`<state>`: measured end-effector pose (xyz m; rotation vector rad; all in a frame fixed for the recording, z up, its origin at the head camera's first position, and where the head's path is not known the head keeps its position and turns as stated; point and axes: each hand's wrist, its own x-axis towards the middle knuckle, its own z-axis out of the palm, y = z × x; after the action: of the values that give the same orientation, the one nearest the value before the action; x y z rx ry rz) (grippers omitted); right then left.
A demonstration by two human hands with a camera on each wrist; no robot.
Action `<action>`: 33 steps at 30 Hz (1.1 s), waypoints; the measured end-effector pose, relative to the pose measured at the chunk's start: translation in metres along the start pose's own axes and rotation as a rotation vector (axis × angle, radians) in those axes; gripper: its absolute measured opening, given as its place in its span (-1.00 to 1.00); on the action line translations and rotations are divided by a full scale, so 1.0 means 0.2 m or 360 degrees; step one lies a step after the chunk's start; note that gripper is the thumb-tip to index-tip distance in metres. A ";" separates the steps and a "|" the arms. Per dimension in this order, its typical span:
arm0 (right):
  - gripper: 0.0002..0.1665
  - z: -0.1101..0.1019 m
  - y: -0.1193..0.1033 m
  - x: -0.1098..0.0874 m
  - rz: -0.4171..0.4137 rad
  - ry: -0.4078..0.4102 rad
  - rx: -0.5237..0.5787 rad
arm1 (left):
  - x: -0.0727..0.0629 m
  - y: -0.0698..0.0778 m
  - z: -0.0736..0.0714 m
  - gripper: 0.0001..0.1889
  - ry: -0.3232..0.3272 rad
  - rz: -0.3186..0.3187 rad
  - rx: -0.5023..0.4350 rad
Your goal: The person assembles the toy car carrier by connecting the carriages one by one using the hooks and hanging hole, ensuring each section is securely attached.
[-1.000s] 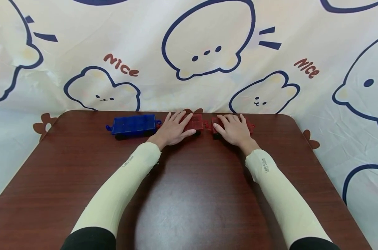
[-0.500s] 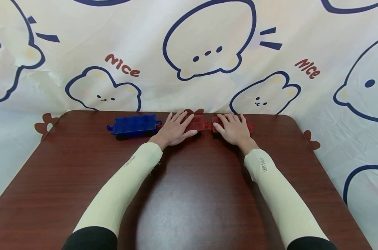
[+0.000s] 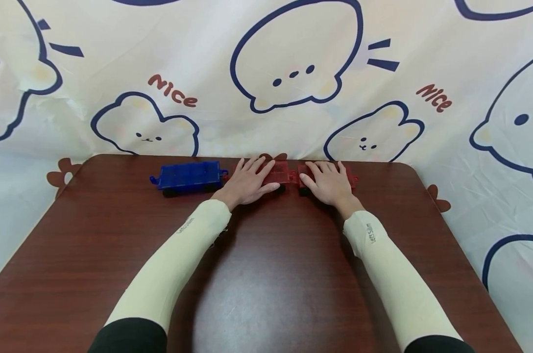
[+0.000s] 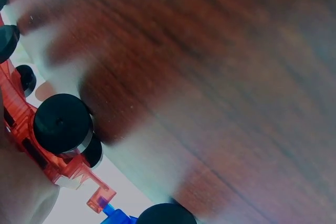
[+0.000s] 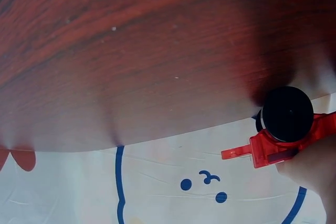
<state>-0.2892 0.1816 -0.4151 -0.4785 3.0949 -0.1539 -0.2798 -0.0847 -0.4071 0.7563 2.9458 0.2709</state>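
Observation:
Three toy train cars stand in a row along the far edge of the table. The blue car is at the left, touched by no hand. My left hand lies over the middle red car, fingers straight and spread, hiding its left part. The right-hand red car is mostly covered by my right hand, whose fingers lie across its top. In the left wrist view, a red coupling meets the blue coupling. A red coupling bar sticks out free in the right wrist view.
The brown wooden table has rounded far corners. Right behind it hangs a white cloth printed with cartoon animals, close to the cars. Both forearms wear pale sleeves that cross the table from the front.

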 end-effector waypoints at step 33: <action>-0.15 -0.01 0.03 -0.01 0.0006 0.0007 0.0032 | 0.00 0.00 0.00 -0.16 -0.0046 0.0042 0.0082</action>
<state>-0.2894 0.1877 -0.4142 -0.4720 3.0951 -0.1856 -0.2808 -0.0849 -0.4073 0.7992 2.9276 0.1850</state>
